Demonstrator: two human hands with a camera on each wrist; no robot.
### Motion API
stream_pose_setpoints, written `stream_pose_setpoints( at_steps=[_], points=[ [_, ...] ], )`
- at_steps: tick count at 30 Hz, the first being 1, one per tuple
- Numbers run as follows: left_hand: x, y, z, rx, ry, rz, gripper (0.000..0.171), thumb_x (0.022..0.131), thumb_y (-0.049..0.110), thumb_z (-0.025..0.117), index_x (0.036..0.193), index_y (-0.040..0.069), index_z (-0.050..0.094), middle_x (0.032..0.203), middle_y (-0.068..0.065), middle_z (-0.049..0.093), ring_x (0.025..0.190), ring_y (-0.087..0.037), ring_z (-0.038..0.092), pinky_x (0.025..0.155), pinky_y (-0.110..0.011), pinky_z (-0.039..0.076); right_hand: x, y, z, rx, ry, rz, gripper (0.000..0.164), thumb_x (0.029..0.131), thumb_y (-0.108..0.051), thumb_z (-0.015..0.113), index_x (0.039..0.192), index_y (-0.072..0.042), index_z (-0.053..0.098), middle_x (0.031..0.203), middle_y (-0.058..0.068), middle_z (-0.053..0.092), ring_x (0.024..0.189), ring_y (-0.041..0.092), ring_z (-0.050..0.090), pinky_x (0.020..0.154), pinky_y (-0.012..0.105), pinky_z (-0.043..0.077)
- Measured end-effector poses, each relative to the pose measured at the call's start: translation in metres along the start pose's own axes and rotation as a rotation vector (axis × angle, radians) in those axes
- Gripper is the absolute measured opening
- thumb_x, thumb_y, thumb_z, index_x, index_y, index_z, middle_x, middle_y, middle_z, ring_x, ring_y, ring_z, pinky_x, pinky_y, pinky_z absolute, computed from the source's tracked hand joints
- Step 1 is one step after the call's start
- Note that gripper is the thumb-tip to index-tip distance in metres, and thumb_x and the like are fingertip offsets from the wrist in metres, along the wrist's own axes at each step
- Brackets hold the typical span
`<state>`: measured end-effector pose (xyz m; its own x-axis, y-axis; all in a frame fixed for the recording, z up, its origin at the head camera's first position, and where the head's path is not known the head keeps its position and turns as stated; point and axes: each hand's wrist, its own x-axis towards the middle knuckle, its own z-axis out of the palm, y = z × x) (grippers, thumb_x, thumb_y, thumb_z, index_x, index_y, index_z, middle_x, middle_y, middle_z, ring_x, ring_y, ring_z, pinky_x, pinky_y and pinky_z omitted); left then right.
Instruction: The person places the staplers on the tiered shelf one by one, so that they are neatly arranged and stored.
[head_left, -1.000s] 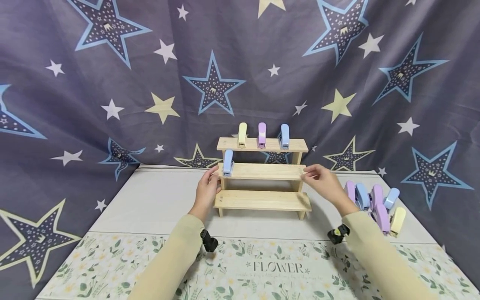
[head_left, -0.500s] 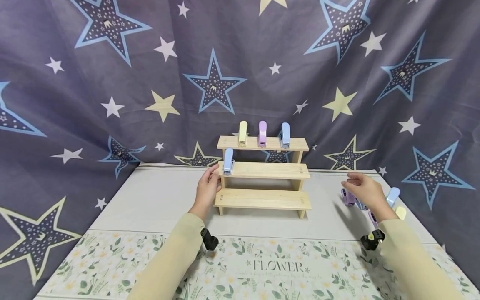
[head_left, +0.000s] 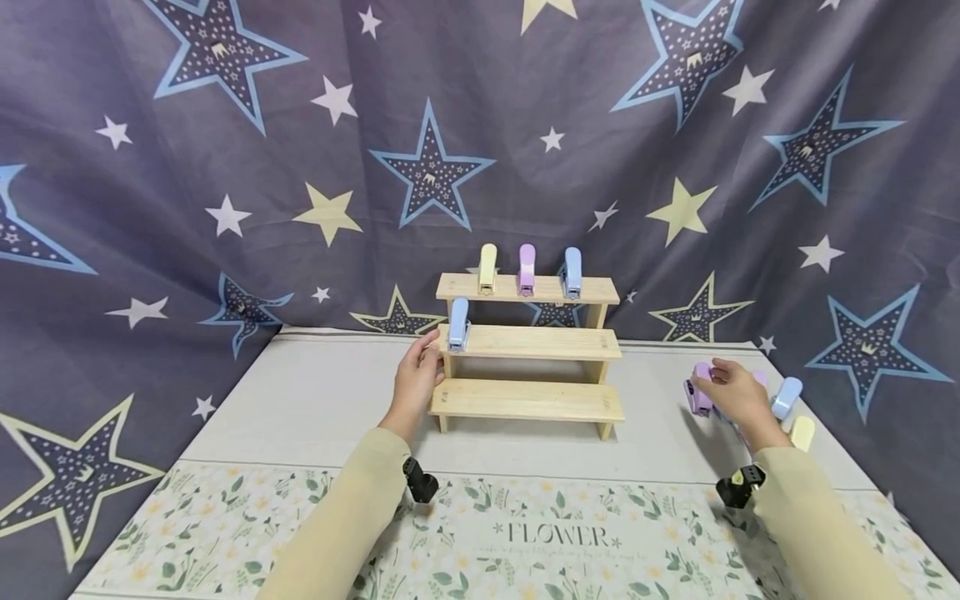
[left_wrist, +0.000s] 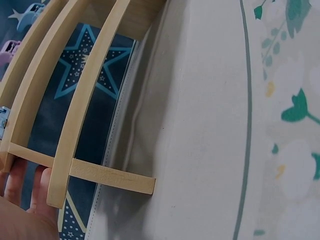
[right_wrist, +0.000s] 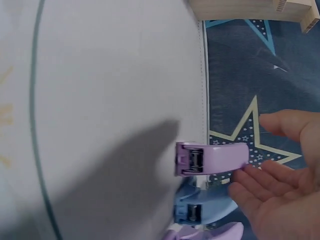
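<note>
A three-tier wooden shelf (head_left: 528, 398) stands mid-table. My left hand (head_left: 414, 379) holds its left end at the middle tier, fingers against the side support (left_wrist: 112, 176). On the right, my right hand (head_left: 738, 396) is at a purple stapler (head_left: 702, 390). In the right wrist view its thumb (right_wrist: 282, 122) stands apart from this purple stapler (right_wrist: 220, 159), while the fingertips are at the stapler's rounded end; contact is unclear. A blue stapler (head_left: 459, 325) stands at the left of the middle tier. The top tier bears yellow (head_left: 487, 269), purple (head_left: 527, 271) and blue (head_left: 572, 273) staplers.
Behind the right hand, partly hidden, are more staplers, among them a blue one (head_left: 786, 398) and a yellow one (head_left: 802, 433). A star-patterned curtain (head_left: 300, 150) hangs behind the table. A floral mat (head_left: 558, 508) covers the table's front strip.
My right hand has left the shelf's right end, moved right to the group of staplers, and lowered to the purple one. The left hand has stayed at the shelf.
</note>
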<state>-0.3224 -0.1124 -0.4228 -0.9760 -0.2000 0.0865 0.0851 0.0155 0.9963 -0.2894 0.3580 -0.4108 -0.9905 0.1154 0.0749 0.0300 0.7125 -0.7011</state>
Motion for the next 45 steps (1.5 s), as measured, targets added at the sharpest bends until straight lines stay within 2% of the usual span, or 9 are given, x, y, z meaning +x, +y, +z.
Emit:
stream_pose_setpoints(
  at_steps=[15, 17, 20, 22, 24, 27, 35, 39, 45],
  points=[
    [0.001, -0.001, 0.000, -0.008, -0.004, -0.003, 0.038, 0.109, 0.024, 0.045, 0.145, 0.017, 0.053, 0.133, -0.015, 0.057, 0.119, -0.031, 0.058, 0.101, -0.045, 0.050, 0.012, 0.012, 0.011, -0.124, -0.012, -0.022, 0.060, 0.097, -0.017, 0.058, 0.137, 0.023, 0.039, 0.127, 0.040, 0.053, 0.119, 0.055, 0.051, 0.102, 0.061, 0.041],
    [0.001, -0.001, -0.001, -0.007, -0.004, -0.004, 0.038, 0.109, 0.024, 0.045, 0.145, 0.017, 0.053, 0.133, -0.015, 0.057, 0.119, -0.031, 0.058, 0.102, -0.046, 0.049, 0.013, 0.013, 0.012, -0.153, -0.022, -0.039, 0.058, 0.097, -0.018, 0.059, 0.135, 0.023, 0.043, 0.123, 0.038, 0.057, 0.116, 0.056, 0.052, 0.107, 0.063, 0.032],
    [0.000, -0.001, -0.001, -0.010, 0.000, -0.005, 0.038, 0.109, 0.023, 0.045, 0.145, 0.017, 0.053, 0.131, -0.016, 0.057, 0.118, -0.032, 0.058, 0.102, -0.047, 0.049, 0.013, 0.013, 0.013, -0.176, -0.059, -0.043, 0.058, 0.096, -0.021, 0.061, 0.132, 0.022, 0.047, 0.118, 0.037, 0.060, 0.111, 0.054, 0.055, 0.105, 0.063, 0.035],
    [0.000, -0.001, -0.002, -0.012, 0.000, -0.007, 0.038, 0.109, 0.023, 0.044, 0.145, 0.017, 0.053, 0.130, -0.016, 0.057, 0.118, -0.032, 0.058, 0.103, -0.048, 0.049, 0.011, 0.011, 0.012, -0.173, -0.101, -0.025, 0.057, 0.096, -0.025, 0.063, 0.129, 0.020, 0.051, 0.107, 0.032, 0.066, 0.099, 0.049, 0.061, 0.098, 0.056, 0.044],
    [-0.001, -0.001, -0.002, -0.013, 0.001, -0.009, 0.038, 0.109, 0.023, 0.044, 0.146, 0.017, 0.053, 0.130, -0.016, 0.056, 0.117, -0.032, 0.058, 0.103, -0.048, 0.048, 0.009, 0.008, 0.012, -0.160, -0.141, -0.008, 0.057, 0.096, -0.027, 0.063, 0.127, 0.020, 0.052, 0.099, 0.027, 0.069, 0.089, 0.039, 0.064, 0.081, 0.047, 0.052],
    [-0.001, -0.001, -0.002, -0.014, 0.000, -0.014, 0.039, 0.109, 0.023, 0.044, 0.146, 0.017, 0.052, 0.131, -0.016, 0.056, 0.118, -0.031, 0.058, 0.103, -0.048, 0.048, 0.006, 0.005, 0.011, -0.141, -0.176, 0.011, 0.055, 0.096, -0.029, 0.065, 0.121, 0.019, 0.054, 0.086, 0.016, 0.068, 0.077, 0.026, 0.062, 0.068, 0.034, 0.050],
    [-0.001, -0.001, -0.001, -0.008, -0.015, -0.006, 0.039, 0.109, 0.025, 0.044, 0.147, 0.017, 0.051, 0.133, -0.017, 0.056, 0.120, -0.033, 0.058, 0.102, -0.047, 0.049, 0.003, 0.005, 0.011, -0.148, -0.150, -0.025, 0.055, 0.096, -0.029, 0.065, 0.121, 0.019, 0.053, 0.093, 0.019, 0.069, 0.079, 0.026, 0.062, 0.069, 0.034, 0.051],
    [0.000, -0.002, -0.001, -0.006, -0.016, -0.002, 0.039, 0.109, 0.026, 0.044, 0.147, 0.018, 0.052, 0.133, -0.017, 0.057, 0.120, -0.032, 0.058, 0.101, -0.046, 0.050, 0.002, 0.001, 0.010, -0.129, -0.109, -0.060, 0.054, 0.097, -0.027, 0.063, 0.122, 0.020, 0.052, 0.104, 0.028, 0.066, 0.087, 0.033, 0.063, 0.075, 0.039, 0.052],
    [0.000, -0.001, -0.002, -0.007, -0.012, 0.002, 0.039, 0.109, 0.025, 0.045, 0.146, 0.018, 0.053, 0.133, -0.016, 0.057, 0.119, -0.031, 0.058, 0.101, -0.045, 0.050, 0.000, -0.014, 0.004, -0.098, -0.022, -0.116, 0.053, 0.097, -0.028, 0.062, 0.124, 0.017, 0.055, 0.107, 0.029, 0.067, 0.089, 0.032, 0.064, 0.071, 0.033, 0.052]
  ],
)
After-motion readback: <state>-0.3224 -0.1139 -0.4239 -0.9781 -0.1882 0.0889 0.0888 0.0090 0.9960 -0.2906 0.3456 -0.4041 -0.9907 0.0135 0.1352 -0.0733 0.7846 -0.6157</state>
